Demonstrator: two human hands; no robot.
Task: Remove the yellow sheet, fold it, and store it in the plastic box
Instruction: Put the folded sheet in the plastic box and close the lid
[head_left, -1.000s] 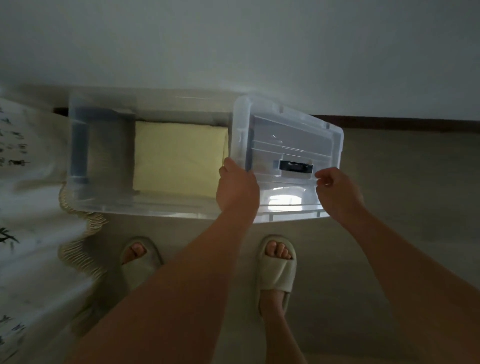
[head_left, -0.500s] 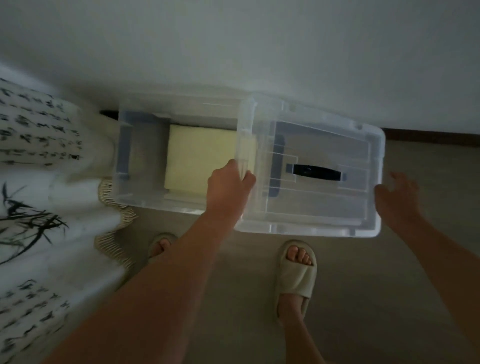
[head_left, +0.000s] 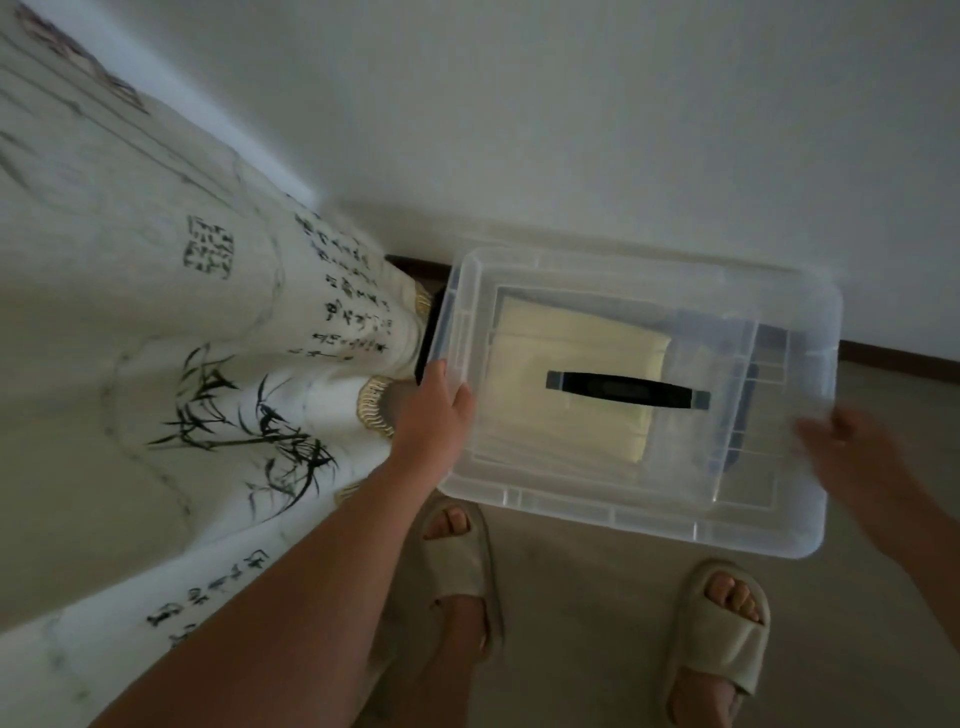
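A pale wall (head_left: 571, 130) meets a dull floor (head_left: 597, 597) along a dark skirting board, and the plastic box (head_left: 429, 335) sits on the floor against that wall.

The left hand (head_left: 439, 415) grips the box's clear lid (head_left: 597, 512) at the near left corner. The thumb lies on top and the fingers are tucked under the rim, a hold that lets the person steer that end down onto the box. At the opposite end of the box, the right hand (head_left: 857, 452) is at the lid's right edge. It is too blurred to tell whether it grasps the rim or only touches it.

The lid lies over the box but looks slightly skewed on it, so it is probably not yet seated. Through the clear plastic, the yellow sheet (head_left: 566, 364) shows as a flat folded rectangle inside the box, towards its left end and under the lid's black handle (head_left: 626, 389). The folding and storing look done, and closing the box appears to be the step in hand.

Left of the box hangs a white cloth (head_left: 208, 338) printed with bamboo and calligraphy, its fringe just beside the box's left end. In front of the box stand the person's feet in pale slippers (head_left: 460, 556).
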